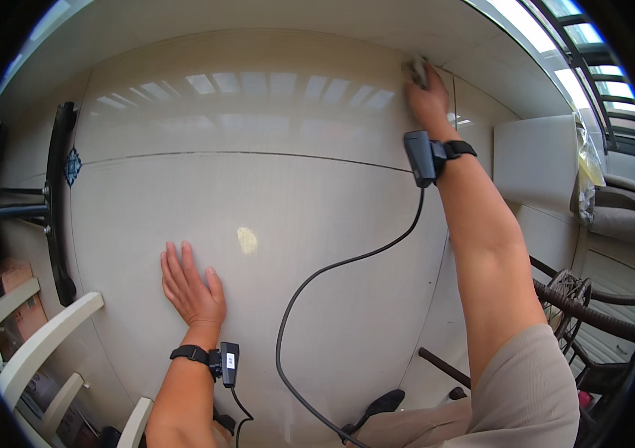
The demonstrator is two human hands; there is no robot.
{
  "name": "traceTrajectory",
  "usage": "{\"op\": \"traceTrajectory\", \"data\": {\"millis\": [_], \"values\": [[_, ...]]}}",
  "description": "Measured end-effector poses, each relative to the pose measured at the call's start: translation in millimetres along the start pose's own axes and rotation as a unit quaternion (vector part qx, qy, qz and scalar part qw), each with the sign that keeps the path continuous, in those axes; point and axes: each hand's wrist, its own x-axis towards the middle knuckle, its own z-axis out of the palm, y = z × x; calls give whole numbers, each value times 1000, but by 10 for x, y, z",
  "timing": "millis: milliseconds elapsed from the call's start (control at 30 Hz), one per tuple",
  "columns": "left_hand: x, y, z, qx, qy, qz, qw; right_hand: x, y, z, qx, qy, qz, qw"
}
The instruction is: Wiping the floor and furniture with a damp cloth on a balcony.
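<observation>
My right hand [430,96] reaches far forward to where the tiled floor meets the wall. Its fingers are closed on a small greyish cloth-like item [419,74], blurred and partly covered by the hand. My left hand [195,288] is spread palm down over the glossy floor tile [323,224], holding nothing; whether it presses on the tile I cannot tell. To its upper right, a pale yellowish patch [247,241] shows on the tile. Each wrist carries a strapped device, the right one [420,159] trailing a black cable [317,274] across the floor.
A black metal stand foot [60,204] and white wooden furniture legs [51,347] are on the left, near a pinkish box [22,297]. At right are a white box-like block [536,162], a dark wicker chair [586,322] and window bars [586,61]. My shoe [382,406] is below.
</observation>
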Motion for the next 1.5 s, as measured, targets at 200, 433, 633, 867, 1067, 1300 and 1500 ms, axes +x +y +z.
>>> {"op": "traceTrajectory", "data": {"millis": [200, 433, 633, 867, 1067, 1300, 1500], "values": [[-55, -63, 35, 2, 5, -3, 1000, -967, -1433, 211, 237, -224, -136, 936], [-93, -7, 69, -6, 21, -2, 1000, -3007, -1967, -1100, 339, -514, -345, 709], [-87, -48, 36, -18, 24, -4, 1000, -1770, -1216, -905, 190, -173, -5, 966], [-107, -40, 120, -27, 29, -9, 999, -1944, -1056, -676, 59, -144, -47, 987], [-118, -168, 108, -31, 60, -19, 998, -3457, -2220, -1154, 333, -514, -219, 760], [-148, -127, 139, -46, 67, -14, 997, -2230, -1611, -963, 312, -180, 277, 891], [-145, -190, 132, -94, 64, -18, 993, -1539, -939, -528, 182, -59, 305, 933]]}}
